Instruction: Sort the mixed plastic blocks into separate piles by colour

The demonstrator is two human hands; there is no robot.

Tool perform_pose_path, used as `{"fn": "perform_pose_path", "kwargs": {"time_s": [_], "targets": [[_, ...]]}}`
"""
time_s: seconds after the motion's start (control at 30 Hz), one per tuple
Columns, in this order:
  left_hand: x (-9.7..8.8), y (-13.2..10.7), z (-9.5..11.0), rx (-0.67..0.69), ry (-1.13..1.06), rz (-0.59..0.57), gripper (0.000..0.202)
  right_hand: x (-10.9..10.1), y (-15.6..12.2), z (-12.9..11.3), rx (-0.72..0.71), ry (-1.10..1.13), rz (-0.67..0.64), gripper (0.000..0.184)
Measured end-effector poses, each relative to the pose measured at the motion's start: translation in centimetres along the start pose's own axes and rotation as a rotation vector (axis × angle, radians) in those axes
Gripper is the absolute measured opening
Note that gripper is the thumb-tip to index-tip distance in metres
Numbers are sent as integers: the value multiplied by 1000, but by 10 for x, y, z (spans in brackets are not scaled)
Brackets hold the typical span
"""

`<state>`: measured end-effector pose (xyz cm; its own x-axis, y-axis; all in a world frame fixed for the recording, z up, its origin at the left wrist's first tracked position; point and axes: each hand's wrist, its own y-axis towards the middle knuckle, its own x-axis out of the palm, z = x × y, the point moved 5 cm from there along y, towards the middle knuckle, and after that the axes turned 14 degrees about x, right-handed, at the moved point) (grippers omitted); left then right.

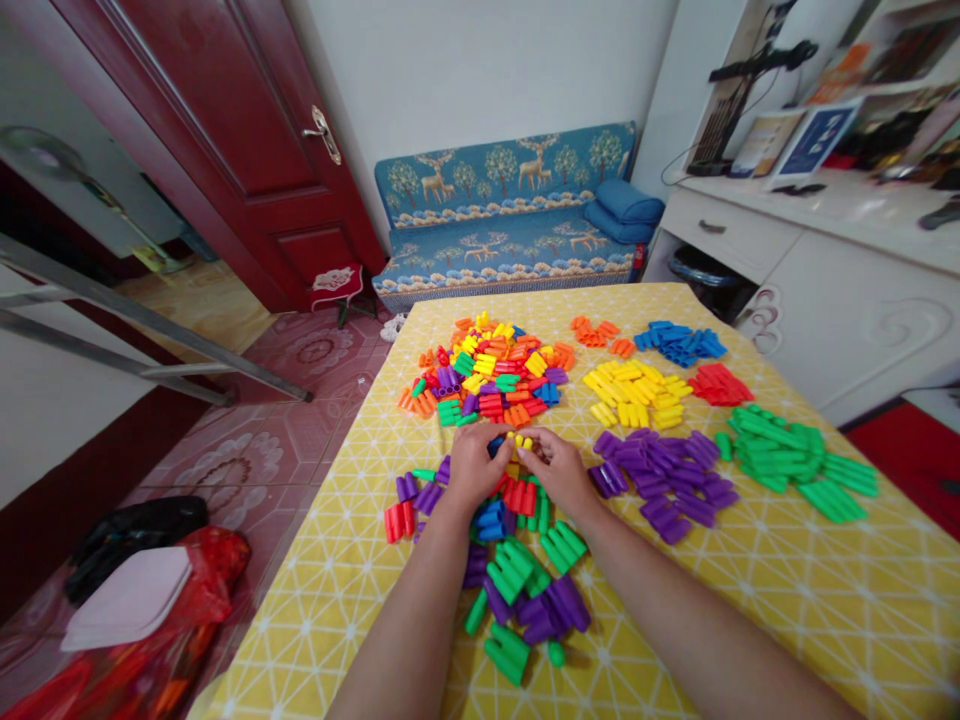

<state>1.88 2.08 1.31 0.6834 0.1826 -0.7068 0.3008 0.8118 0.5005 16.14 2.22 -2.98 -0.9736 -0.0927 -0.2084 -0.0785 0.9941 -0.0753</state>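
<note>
Single-colour piles (637,392) at right appear already separated, while the mixed far-left heap (491,405) and mixed near heap (510,572) seemingly remain. The left hand (474,468) and right hand (559,470) pinch a yellow piece (520,441) between these heaps; the exact grip and a blue piece (495,446) at the left hand are partly hidden.

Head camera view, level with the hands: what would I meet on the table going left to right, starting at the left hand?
Left hand → yellow plastic piece → right hand → pile of purple plastic pieces → pile of green plastic pieces.
</note>
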Motion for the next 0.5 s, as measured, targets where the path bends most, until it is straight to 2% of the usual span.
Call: {"fn": "perform_pose_path", "kwargs": {"time_s": [0.1,0.2,0.37,0.5], "targets": [[1,-1,-2,3,-11,7,20,-1,0,0,9,41,24,27],[2,-1,-4,15,-33,20,22,-7,-2,-2,24,116,109,30],[2,-1,-5,17,-22,24,20,-19,-10,-15,20,237,157,33],[1,-1,-4,10,-8,8,18,-41,-11,-32,-6,222,168,34]]}}
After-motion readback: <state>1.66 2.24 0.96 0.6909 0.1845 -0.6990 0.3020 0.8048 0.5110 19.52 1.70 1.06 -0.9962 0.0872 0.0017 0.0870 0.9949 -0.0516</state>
